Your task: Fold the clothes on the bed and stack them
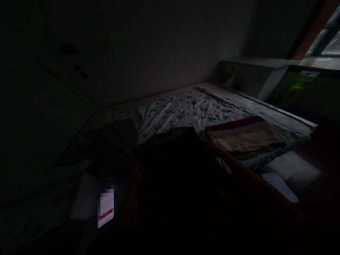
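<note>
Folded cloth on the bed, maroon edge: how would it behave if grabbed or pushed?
The folded cloth lies in flat, sagging layers, so it is probably floppy and would unfold if lifted by one edge. It looks light. Pushed, it would likely bunch against the rumpled floral sheet rather than slide.

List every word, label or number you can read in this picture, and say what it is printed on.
No text can be read.
White card at the near edge of the bed: top pixelated, a red band below with print too small to read.
Flowered sheet: pattern only, no writing.
Folded cloth: no writing shows.
</note>
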Tool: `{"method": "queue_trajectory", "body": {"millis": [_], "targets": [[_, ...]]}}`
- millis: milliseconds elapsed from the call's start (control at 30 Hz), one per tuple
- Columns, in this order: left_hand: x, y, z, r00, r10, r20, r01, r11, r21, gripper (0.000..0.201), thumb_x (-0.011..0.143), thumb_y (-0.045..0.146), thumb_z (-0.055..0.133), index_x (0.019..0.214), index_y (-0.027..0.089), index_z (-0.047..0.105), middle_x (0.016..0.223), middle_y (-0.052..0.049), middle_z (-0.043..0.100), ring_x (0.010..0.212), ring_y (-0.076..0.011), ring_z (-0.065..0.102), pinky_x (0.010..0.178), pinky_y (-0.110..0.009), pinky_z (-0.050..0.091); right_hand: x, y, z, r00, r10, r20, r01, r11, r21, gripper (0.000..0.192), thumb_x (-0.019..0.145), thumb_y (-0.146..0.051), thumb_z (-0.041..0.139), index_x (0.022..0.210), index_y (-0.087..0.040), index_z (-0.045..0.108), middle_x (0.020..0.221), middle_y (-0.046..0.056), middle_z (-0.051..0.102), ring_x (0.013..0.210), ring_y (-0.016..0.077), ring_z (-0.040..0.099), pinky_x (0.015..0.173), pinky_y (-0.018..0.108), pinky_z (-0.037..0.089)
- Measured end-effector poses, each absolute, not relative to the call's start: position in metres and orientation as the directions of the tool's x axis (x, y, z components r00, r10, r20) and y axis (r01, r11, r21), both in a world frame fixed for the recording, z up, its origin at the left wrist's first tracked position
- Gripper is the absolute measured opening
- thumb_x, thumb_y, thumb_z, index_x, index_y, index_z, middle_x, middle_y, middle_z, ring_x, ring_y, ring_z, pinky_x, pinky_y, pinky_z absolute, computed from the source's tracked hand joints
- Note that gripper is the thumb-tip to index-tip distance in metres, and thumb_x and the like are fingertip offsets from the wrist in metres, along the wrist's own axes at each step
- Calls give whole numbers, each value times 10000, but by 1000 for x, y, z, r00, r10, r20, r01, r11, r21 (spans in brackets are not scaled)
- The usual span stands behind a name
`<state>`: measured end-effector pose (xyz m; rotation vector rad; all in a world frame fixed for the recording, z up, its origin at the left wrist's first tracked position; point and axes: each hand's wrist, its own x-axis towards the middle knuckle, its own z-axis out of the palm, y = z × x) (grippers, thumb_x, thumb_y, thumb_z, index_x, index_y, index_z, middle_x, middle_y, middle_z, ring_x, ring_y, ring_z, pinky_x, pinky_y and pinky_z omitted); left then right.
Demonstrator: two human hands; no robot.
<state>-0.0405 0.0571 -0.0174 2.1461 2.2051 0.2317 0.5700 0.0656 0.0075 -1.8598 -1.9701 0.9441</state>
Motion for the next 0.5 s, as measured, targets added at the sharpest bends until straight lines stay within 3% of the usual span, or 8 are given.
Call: {"method": "queue_trajectory", "body": {"millis": [233,400,500], "targets": [[-20,50,-8,145,986,84,978,-156,139,455,906,254,764,1359,254,798,1487,-155,738,1468,-413,680,1319,-578,523,564,30,7,-218,907,-361,814,-35,-580,345,1057,-272,871,1392,-220,932,1401,120,907,1308,344,879,1154,394,707],[-20,60,-12,167,985,-43,975,-159,158,307,1066,279,640,1313,238,818,1456,-159,792,1394,-376,749,1234,-528,580,567,35,2,-291,866,-406,822,9,-570,306,1052,-312,899,1341,-226,952,1317,108,927,1231,326,902,1108,365,720],[-20,66,-15,162,983,-85,979,-149,141,266,1082,232,608,1261,245,804,1399,-147,816,1321,-350,777,1161,-479,598,565,47,-2,-322,859,-399,824,47,-565,326,1043,-309,904,1355,-225,950,1339,112,923,1245,335,899,1117,369,719]]}}
